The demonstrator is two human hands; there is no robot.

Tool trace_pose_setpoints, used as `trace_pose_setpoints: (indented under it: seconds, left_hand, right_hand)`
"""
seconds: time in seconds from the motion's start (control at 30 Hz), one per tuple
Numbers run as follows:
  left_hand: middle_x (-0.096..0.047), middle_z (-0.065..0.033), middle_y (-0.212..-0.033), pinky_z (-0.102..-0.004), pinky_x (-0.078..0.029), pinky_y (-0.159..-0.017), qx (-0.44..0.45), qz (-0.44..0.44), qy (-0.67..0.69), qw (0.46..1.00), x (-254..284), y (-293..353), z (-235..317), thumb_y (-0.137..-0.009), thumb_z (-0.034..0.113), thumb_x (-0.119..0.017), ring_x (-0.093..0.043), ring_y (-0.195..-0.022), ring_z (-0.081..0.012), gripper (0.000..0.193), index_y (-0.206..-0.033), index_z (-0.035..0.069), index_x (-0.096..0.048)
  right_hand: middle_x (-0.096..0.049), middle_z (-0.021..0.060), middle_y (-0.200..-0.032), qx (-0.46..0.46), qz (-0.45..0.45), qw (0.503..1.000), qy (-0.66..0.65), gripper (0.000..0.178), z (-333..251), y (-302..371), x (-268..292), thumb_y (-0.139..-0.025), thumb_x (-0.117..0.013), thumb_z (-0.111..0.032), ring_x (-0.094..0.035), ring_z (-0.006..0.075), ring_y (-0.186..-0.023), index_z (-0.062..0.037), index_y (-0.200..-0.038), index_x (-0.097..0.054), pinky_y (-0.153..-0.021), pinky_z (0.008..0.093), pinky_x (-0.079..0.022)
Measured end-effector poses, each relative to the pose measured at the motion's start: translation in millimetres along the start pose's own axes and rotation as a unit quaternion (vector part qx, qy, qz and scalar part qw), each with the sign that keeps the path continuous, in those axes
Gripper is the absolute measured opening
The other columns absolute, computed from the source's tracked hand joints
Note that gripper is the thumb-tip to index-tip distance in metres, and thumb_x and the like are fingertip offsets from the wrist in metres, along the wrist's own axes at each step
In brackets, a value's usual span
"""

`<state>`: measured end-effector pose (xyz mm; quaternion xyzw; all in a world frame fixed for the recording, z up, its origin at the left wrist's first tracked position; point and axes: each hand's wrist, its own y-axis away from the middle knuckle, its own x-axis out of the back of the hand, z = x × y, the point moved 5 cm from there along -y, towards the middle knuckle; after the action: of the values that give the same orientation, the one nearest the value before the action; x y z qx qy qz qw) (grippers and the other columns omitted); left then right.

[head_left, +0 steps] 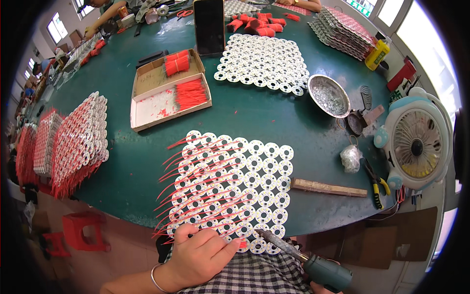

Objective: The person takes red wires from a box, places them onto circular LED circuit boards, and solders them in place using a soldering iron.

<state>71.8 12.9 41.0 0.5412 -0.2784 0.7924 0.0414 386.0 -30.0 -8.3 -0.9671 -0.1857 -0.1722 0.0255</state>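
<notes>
A panel of round white LED circuit boards lies before me at the table's near edge. Thin red wires stick out leftward from its left and middle columns. Over the panel's lower left corner, my left hand is closed, thumb and finger together on short red wires. My right hand, mostly cut off by the lower edge, is closed on the green handle of a soldering iron. The iron's dark tip reaches the panel's bottom rows, just right of the pinched wires.
A cardboard box holds bundled red wires. Around it are a phone, another LED panel, a metal bowl and stacked wired panels. At right are a wooden stick, pliers and a fan. Other people work beyond.
</notes>
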Motion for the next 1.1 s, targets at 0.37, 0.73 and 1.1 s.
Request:
trace_pose_setpoints:
  seconds: [0.37, 0.73, 1.1]
  left_hand:
    - [-0.056, 0.0062, -0.08, -0.0362, -0.035, -0.079, 0.009, -0.01, 0.03, 0.999, -8.9, -1.7, -2.4, -0.081, 0.016, -0.068, -0.058, -0.081, -0.0112, 0.023, -0.103, 0.014, -0.075]
    - [-0.058, 0.0072, -0.079, -0.0365, -0.034, -0.077, 0.02, 0.011, 0.036, 0.999, -9.9, -3.7, -4.4, -0.072, 0.012, -0.076, -0.058, -0.077, -0.0126, 0.022, -0.093, 0.017, -0.075]
    - [-0.056, 0.0063, -0.079, -0.0363, -0.034, -0.076, 0.015, 0.005, 0.026, 1.0, -8.9, -4.1, -2.5, -0.071, 0.011, -0.073, -0.057, -0.076, -0.0126, 0.023, -0.094, 0.016, -0.075]
  right_hand:
    - [-0.064, 0.0174, -0.123, 0.059, -0.047, 0.991, 0.111, 0.052, -7.5, -7.8, 0.3, -0.087, -0.074, -0.016, -0.062, 0.0323, -0.111, 0.0016, -0.132, -0.054, -0.098, 0.0465, -0.047]
    - [-0.064, 0.0179, -0.125, -0.051, -0.046, 0.99, 0.12, 0.056, -3.1, -7.6, -5.3, -0.085, -0.077, -0.012, -0.063, 0.0309, -0.112, 0.0021, -0.134, -0.053, -0.096, 0.0434, -0.05]
    - [-0.065, 0.017, -0.123, -0.035, 0.006, 0.999, -0.018, 0.046, 4.9, -1.9, -3.7, -0.09, -0.072, -0.01, -0.063, 0.0301, -0.112, 0.001, -0.131, -0.056, -0.094, 0.0396, -0.049]
